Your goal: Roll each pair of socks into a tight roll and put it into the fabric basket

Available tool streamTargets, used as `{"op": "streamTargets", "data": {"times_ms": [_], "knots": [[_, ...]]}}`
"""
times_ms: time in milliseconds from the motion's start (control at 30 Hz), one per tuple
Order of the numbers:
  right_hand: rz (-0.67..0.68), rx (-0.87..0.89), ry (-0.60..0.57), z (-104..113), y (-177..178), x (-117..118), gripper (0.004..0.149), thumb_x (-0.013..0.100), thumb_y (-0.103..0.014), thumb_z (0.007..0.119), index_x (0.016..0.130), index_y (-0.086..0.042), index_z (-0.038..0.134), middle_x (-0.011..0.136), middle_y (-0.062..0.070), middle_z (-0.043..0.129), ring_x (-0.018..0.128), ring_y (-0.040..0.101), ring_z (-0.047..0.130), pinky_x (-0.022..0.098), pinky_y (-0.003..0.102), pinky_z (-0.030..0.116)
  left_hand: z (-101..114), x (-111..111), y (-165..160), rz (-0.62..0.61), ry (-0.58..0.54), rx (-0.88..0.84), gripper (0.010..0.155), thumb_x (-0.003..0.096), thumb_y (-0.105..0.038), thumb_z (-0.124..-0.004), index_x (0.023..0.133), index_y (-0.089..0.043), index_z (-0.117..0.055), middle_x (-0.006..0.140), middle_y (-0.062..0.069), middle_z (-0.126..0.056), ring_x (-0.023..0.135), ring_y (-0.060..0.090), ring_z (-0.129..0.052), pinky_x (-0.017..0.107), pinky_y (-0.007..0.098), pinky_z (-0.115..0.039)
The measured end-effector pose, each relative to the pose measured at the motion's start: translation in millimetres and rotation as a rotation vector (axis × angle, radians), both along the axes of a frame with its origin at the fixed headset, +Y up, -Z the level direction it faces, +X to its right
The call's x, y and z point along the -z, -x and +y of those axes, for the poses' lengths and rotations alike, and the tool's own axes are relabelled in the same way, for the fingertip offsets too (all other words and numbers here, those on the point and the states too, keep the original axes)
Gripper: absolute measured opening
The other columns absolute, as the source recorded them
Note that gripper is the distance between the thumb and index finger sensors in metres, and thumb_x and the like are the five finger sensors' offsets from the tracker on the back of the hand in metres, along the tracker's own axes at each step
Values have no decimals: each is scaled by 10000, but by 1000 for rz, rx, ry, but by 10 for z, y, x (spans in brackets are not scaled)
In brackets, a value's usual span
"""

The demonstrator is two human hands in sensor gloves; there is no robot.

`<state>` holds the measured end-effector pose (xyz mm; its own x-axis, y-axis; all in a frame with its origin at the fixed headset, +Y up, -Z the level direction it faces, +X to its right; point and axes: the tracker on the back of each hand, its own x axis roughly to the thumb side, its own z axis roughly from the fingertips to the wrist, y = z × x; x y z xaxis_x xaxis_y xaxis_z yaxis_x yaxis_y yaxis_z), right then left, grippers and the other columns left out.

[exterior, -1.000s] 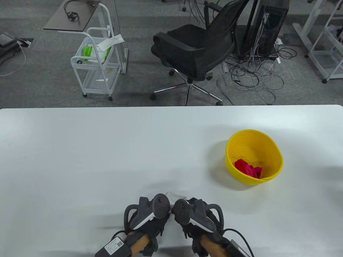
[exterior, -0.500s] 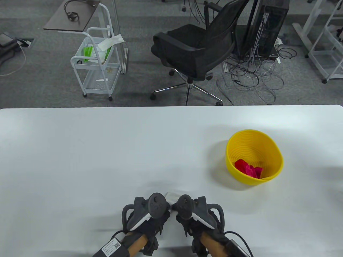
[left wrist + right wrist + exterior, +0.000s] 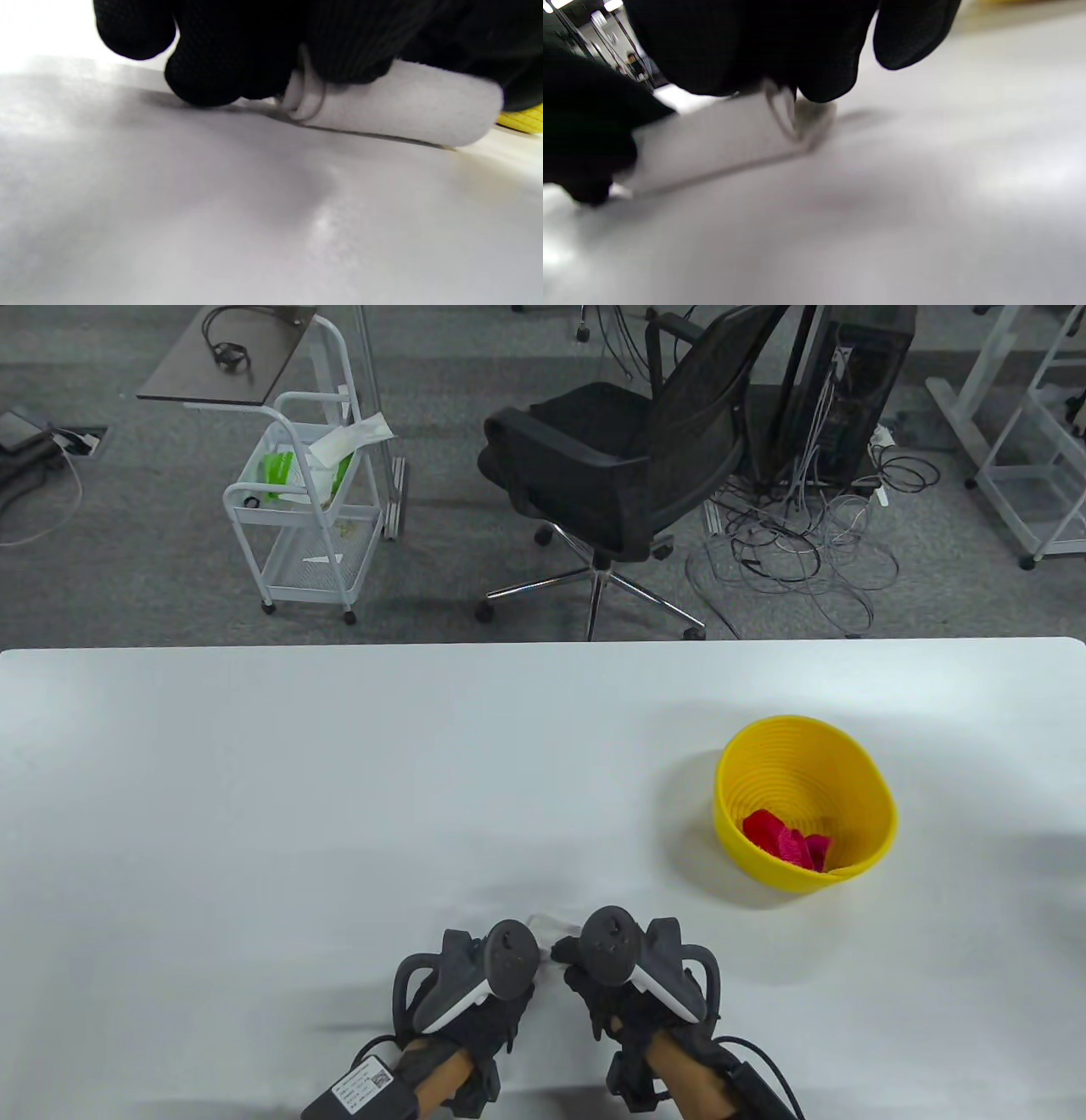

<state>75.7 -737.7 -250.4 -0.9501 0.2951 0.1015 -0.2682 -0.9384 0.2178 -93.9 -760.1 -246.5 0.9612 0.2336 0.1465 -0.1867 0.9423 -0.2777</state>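
A white sock roll [image 3: 553, 918] lies on the white table [image 3: 254, 814] near its front edge, mostly hidden under my two hands in the table view. My left hand [image 3: 507, 963] grips its left end, gloved fingers [image 3: 229, 63] curled over the sock roll [image 3: 403, 106]. My right hand [image 3: 607, 957] holds the other end, its fingers [image 3: 746, 46] bent over the blurred sock roll [image 3: 712, 135]. The yellow basket [image 3: 802, 723] stands to the right and farther back, with a red and pink sock roll [image 3: 785, 838] inside.
Behind the table's far edge stand a black office chair [image 3: 628, 466], a white wire cart [image 3: 297, 517] and a tangle of cables [image 3: 797, 543]. A sliver of the yellow basket [image 3: 522, 120] shows at the right edge of the left wrist view.
My right hand has shifted a little to the right and forward along the white roll. The left hand has barely moved. The basket and its contents are unchanged.
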Motion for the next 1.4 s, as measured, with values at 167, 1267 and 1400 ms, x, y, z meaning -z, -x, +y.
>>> {"op": "streamTargets", "data": {"times_ms": [167,1267,1400], "knots": [[92,-9,-36,113,73,-95,399,403,-422,851,800,-392,861,876,-130,903,835,163,880,656,529,697,2,-8,-23,-12,4,6,453,398,-389,-771,814,-260,-896,736,30,-934,573,228,-950,563,486,-728],[79,-83,-47,158,82,-102,417,407,-423,851,821,-376,851,910,-107,878,848,190,872,650,544,691,-14,-21,-65,-24,-8,31,468,401,-380,-739,836,-246,-846,767,49,-896,605,235,-925,582,498,-710],[145,-136,14,145,151,-165,422,408,-426,856,826,-371,852,919,-111,874,862,195,861,653,549,685,-18,-14,-64,-28,6,16,458,398,-397,-727,798,-239,-884,716,52,-928,557,234,-944,563,498,-726]]}}
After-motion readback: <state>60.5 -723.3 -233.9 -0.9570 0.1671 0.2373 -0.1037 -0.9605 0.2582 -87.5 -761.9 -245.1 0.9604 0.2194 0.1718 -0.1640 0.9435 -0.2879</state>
